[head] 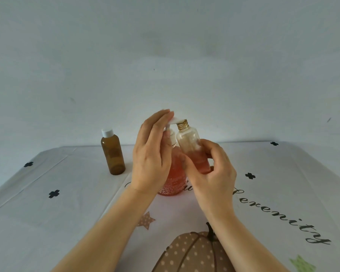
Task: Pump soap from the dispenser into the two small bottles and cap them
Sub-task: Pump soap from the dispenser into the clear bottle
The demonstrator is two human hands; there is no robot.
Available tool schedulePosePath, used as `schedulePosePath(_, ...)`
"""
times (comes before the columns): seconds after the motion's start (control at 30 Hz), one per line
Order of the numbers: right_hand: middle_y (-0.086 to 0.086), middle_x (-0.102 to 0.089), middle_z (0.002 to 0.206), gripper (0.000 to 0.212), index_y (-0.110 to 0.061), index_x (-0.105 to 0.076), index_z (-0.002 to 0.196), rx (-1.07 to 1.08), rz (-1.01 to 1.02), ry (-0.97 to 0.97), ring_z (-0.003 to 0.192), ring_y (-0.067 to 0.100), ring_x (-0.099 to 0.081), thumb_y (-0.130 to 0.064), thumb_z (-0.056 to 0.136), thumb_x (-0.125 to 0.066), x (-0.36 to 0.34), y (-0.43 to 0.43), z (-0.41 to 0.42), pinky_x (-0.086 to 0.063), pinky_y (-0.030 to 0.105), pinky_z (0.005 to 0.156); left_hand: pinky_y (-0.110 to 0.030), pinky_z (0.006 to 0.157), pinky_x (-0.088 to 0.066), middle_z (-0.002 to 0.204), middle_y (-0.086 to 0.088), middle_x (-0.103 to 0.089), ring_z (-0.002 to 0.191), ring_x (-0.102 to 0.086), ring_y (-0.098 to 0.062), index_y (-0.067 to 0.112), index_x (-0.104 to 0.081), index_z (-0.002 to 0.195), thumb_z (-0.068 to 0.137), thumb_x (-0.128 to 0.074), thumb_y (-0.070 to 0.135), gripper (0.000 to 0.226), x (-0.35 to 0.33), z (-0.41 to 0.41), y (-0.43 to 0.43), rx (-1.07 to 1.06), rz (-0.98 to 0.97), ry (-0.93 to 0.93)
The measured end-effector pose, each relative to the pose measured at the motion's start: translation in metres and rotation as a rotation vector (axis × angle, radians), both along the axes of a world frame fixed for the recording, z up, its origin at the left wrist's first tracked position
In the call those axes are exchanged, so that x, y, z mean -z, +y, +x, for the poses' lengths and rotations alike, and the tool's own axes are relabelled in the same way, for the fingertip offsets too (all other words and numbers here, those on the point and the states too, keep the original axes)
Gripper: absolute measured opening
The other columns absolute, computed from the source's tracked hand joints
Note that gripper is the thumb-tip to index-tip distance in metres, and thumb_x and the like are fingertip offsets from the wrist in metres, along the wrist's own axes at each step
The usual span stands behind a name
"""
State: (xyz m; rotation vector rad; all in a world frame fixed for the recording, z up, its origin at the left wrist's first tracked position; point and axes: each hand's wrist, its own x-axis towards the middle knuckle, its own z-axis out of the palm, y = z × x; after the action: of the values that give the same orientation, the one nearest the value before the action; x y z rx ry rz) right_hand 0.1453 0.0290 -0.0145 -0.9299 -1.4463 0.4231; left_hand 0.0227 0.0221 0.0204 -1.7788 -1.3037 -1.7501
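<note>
Left hand [151,154] sits flat on the white pump head [176,120] of the soap dispenser [173,177], fingers extended, not wrapped around anything. Right hand [210,171] grips the clear small bottle [192,148] by its lower half, tilted, gold threaded neck uncapped and touching the nozzle tip. Bottle is roughly half full of orange-pink soap, upper walls smeared white. Dispenser stands on the printed tablecloth [67,213], mid-table. Amber bottle [112,154] stands upright to the left, apart from the dispenser, white cap on; fill level can't be read.
</note>
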Motion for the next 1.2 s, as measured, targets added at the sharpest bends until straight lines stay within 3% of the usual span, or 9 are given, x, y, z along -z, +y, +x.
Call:
schedulePosePath(0.17, -0.01, -0.066, 0.097, 0.041, -0.022, -0.065, 0.109, -0.002, -0.008, -0.01, 0.089, -0.002, -0.06, -0.037, 0.077, -0.084, 0.0, 0.001, 0.0, -0.042, 0.004, 0.077, -0.029, 0.097, -0.048, 0.12, -0.001, -0.056, 0.114, -0.058, -0.019, 0.001, -0.064, 0.115, 0.094, -0.051, -0.003, 0.025, -0.006, -0.004, 0.003, -0.046, 0.052, 0.043)
schedulePosePath(0.57, -0.009, -0.067, 0.1, 0.038, -0.024, -0.065, 0.11, -0.047, -0.095, -0.009, 0.089, 0.002, -0.063, -0.034, 0.077, -0.082, 0.005, -0.001, 0.003, -0.045, 0.008, 0.077, -0.014, 0.087, -0.044, 0.104, 0.0, -0.057, 0.098, -0.059, -0.013, 0.001, -0.067, 0.102, 0.094, -0.054, 0.006, 0.017, -0.002, -0.001, 0.007, -0.025, 0.073, -0.036)
schedulePosePath(0.77, -0.01, -0.067, 0.1, 0.038, -0.027, -0.065, 0.11, -0.05, -0.128, -0.018, 0.09, 0.005, -0.063, -0.034, 0.076, -0.08, 0.006, -0.002, 0.005, -0.045, 0.009, 0.076, -0.016, 0.079, -0.046, 0.094, -0.007, -0.061, 0.086, -0.058, -0.014, 0.001, -0.067, 0.094, 0.093, -0.053, 0.012, 0.018, -0.002, 0.001, 0.008, -0.023, 0.057, -0.077)
schedulePosePath(0.97, -0.014, -0.066, 0.102, 0.046, -0.027, -0.064, 0.113, 0.005, -0.069, -0.004, 0.093, -0.001, -0.061, -0.042, 0.072, -0.077, 0.002, -0.001, 0.0, -0.045, 0.009, 0.081, -0.014, 0.082, -0.044, 0.096, -0.002, -0.059, 0.09, -0.059, -0.012, 0.0, -0.068, 0.096, 0.094, -0.054, 0.011, 0.017, -0.012, 0.0, 0.007, -0.05, 0.08, -0.054)
schedulePosePath(1.1, -0.015, -0.066, 0.104, 0.048, -0.027, -0.064, 0.115, 0.003, -0.048, 0.001, 0.096, 0.001, -0.063, -0.045, 0.072, -0.076, 0.002, -0.001, -0.001, -0.054, 0.035, 0.086, -0.015, 0.08, -0.045, 0.095, 0.002, -0.058, 0.088, -0.059, -0.016, 0.0, -0.069, 0.09, 0.093, -0.056, 0.012, 0.018, -0.022, -0.003, 0.007, -0.06, 0.107, -0.003)
schedulePosePath(1.2, -0.016, -0.066, 0.105, 0.048, -0.028, -0.063, 0.115, 0.012, -0.044, -0.003, 0.097, 0.0, -0.062, -0.048, 0.073, -0.075, 0.002, -0.002, -0.001, -0.054, 0.043, 0.087, -0.018, 0.075, -0.046, 0.094, 0.005, -0.056, 0.085, -0.057, -0.015, 0.0, -0.069, 0.083, 0.091, -0.059, 0.01, 0.016, -0.026, -0.005, 0.008, -0.089, 0.145, 0.021)
